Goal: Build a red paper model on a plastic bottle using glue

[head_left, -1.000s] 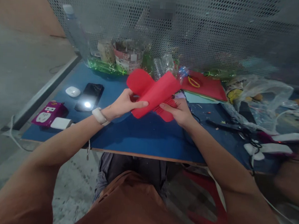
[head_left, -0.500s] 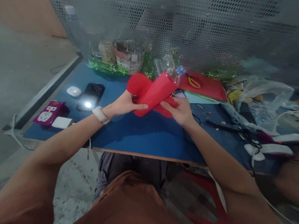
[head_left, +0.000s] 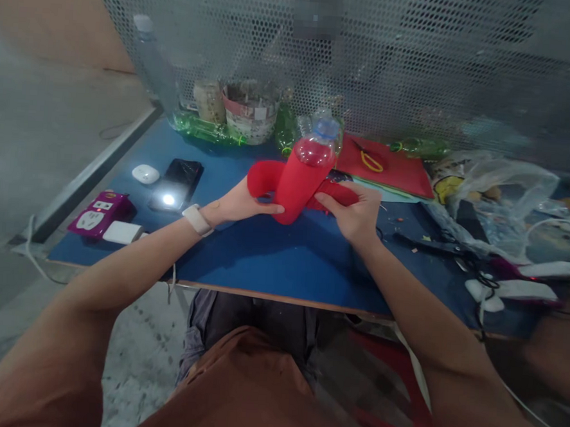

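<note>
A clear plastic bottle (head_left: 318,145) with a blue cap stands tilted above the blue table (head_left: 272,258), wrapped in a sheet of red paper (head_left: 299,182). My left hand (head_left: 240,204) grips the wrapped bottle from the left, thumb laid across the red paper. A loose flap of the paper curls out to the left. My right hand (head_left: 357,211) pinches the other end of the red sheet at the right of the bottle. A white band sits on my left wrist.
A phone (head_left: 175,181) with its light on, a white earbud case (head_left: 145,174), a purple power strip (head_left: 99,214) and a white charger lie at left. Green bottles and cut containers line the mesh wall. Red sheets with yellow scissors (head_left: 368,159), a plastic bag and black scissors lie at right.
The red paper was flat and spread between my hands; it is now wrapped round the bottle, whose neck and cap show above it. Both hands have sunk a little toward the table.
</note>
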`<action>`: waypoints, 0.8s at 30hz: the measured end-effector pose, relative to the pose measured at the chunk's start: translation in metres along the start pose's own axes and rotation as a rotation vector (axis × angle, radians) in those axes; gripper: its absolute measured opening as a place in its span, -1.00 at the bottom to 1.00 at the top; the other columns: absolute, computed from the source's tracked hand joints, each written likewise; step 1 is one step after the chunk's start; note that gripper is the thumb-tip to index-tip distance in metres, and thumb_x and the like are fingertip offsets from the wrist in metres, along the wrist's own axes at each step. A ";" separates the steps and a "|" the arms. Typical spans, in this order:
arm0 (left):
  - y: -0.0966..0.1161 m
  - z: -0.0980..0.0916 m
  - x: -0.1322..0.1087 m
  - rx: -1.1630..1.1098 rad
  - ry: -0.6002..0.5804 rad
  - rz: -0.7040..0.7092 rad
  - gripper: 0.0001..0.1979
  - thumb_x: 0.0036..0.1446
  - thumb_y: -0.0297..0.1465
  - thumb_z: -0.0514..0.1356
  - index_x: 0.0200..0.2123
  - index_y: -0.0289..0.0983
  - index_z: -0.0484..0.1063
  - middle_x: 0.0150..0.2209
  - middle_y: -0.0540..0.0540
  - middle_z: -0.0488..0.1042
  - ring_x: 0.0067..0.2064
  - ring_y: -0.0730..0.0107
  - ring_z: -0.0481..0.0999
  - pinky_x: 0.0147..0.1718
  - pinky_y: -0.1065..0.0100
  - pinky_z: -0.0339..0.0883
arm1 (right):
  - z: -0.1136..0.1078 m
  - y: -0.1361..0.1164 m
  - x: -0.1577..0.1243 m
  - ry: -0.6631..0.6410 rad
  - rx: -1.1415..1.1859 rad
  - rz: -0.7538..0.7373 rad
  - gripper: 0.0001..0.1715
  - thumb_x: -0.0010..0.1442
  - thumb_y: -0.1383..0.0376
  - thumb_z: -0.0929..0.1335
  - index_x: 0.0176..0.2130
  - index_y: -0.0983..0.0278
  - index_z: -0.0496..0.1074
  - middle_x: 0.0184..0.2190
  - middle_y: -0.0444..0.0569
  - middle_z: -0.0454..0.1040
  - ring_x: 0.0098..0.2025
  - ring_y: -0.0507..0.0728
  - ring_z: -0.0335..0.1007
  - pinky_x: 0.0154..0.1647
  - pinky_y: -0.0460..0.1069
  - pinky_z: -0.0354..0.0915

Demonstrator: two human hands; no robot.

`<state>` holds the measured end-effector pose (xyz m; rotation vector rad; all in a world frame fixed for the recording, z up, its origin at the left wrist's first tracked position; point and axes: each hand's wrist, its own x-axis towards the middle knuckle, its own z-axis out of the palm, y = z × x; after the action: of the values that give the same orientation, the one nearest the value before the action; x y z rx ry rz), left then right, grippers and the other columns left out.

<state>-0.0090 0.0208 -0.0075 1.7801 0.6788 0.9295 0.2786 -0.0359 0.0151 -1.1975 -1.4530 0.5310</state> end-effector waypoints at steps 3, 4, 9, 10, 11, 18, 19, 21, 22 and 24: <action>-0.004 0.002 0.001 0.022 0.005 0.001 -0.13 0.12 0.13 0.67 0.31 -0.25 0.62 0.36 -0.44 0.72 0.40 -0.29 0.74 0.39 -0.31 0.68 | -0.002 -0.002 0.000 -0.003 -0.014 0.000 -0.51 0.11 -0.15 0.77 -0.41 0.09 0.70 -0.46 -0.07 0.61 -0.37 0.24 0.44 -0.16 0.25 0.53; -0.004 0.003 0.001 0.027 0.008 0.010 -0.14 0.12 0.14 0.67 0.29 -0.25 0.63 0.35 -0.44 0.74 0.38 -0.29 0.75 0.41 -0.33 0.67 | -0.002 -0.002 0.001 -0.017 -0.016 0.008 -0.50 0.11 -0.15 0.76 -0.43 0.09 0.68 -0.47 -0.07 0.60 -0.37 0.24 0.43 -0.17 0.24 0.51; 0.002 0.002 0.002 0.078 0.103 0.077 -0.24 0.15 0.17 0.65 0.17 -0.25 0.71 0.23 -0.41 0.79 0.31 -0.25 0.77 0.50 -0.34 0.57 | 0.002 -0.001 0.002 -0.063 0.018 0.037 -0.55 0.09 -0.13 0.76 -0.40 0.10 0.72 -0.45 -0.07 0.60 -0.36 0.23 0.40 -0.22 0.20 0.44; 0.003 0.002 0.002 0.086 0.115 0.078 -0.23 0.14 0.17 0.65 0.17 -0.25 0.71 0.23 -0.41 0.79 0.31 -0.25 0.76 0.50 -0.35 0.57 | 0.003 -0.001 0.002 -0.061 0.027 0.039 -0.56 0.09 -0.12 0.76 -0.39 0.11 0.73 -0.44 -0.07 0.61 -0.35 0.24 0.40 -0.22 0.20 0.44; 0.003 0.002 0.002 0.091 0.120 0.077 -0.23 0.13 0.18 0.66 0.17 -0.25 0.72 0.22 -0.41 0.79 0.31 -0.26 0.76 0.49 -0.36 0.58 | 0.003 -0.002 0.002 -0.057 0.034 0.039 -0.56 0.08 -0.11 0.77 -0.38 0.11 0.74 -0.44 -0.07 0.61 -0.35 0.24 0.40 -0.21 0.21 0.44; -0.002 0.001 0.002 0.097 0.097 0.085 -0.24 0.14 0.11 0.68 0.21 -0.26 0.72 0.24 -0.42 0.79 0.29 -0.25 0.78 0.51 -0.37 0.54 | 0.004 -0.001 0.001 -0.058 0.026 0.018 -0.58 0.11 -0.11 0.75 -0.43 0.09 0.75 -0.49 -0.11 0.58 -0.40 0.20 0.37 -0.28 0.16 0.38; -0.002 0.001 0.002 0.095 0.094 0.084 -0.23 0.14 0.10 0.68 0.22 -0.26 0.71 0.24 -0.41 0.79 0.29 -0.23 0.79 0.50 -0.36 0.55 | 0.004 0.000 0.000 -0.061 0.025 0.015 -0.60 0.12 -0.10 0.75 -0.42 0.09 0.76 -0.49 -0.11 0.60 -0.40 0.19 0.38 -0.29 0.15 0.37; -0.003 0.001 0.002 0.090 0.093 0.094 -0.23 0.15 0.09 0.68 0.24 -0.27 0.70 0.24 -0.41 0.79 0.28 -0.22 0.79 0.50 -0.36 0.55 | 0.003 0.002 0.000 -0.063 0.014 0.012 -0.61 0.14 -0.10 0.75 -0.38 0.10 0.80 -0.48 -0.11 0.64 -0.41 0.19 0.41 -0.30 0.14 0.35; -0.003 0.001 0.002 0.093 0.093 0.106 -0.24 0.16 0.08 0.68 0.24 -0.27 0.70 0.24 -0.42 0.79 0.28 -0.22 0.79 0.51 -0.36 0.54 | 0.003 0.003 0.000 -0.061 0.006 0.011 -0.60 0.14 -0.10 0.75 -0.38 0.11 0.80 -0.48 -0.11 0.65 -0.41 0.18 0.42 -0.30 0.13 0.35; -0.005 0.001 0.002 0.112 0.098 0.130 -0.26 0.18 0.07 0.67 0.23 -0.28 0.71 0.24 -0.41 0.79 0.29 -0.22 0.79 0.51 -0.37 0.53 | 0.003 0.004 0.000 -0.059 -0.005 0.007 -0.58 0.15 -0.12 0.75 -0.37 0.12 0.81 -0.48 -0.11 0.66 -0.41 0.18 0.44 -0.31 0.12 0.35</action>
<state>-0.0074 0.0236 -0.0118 1.9051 0.6957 1.0906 0.2775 -0.0335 0.0109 -1.2002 -1.5016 0.5719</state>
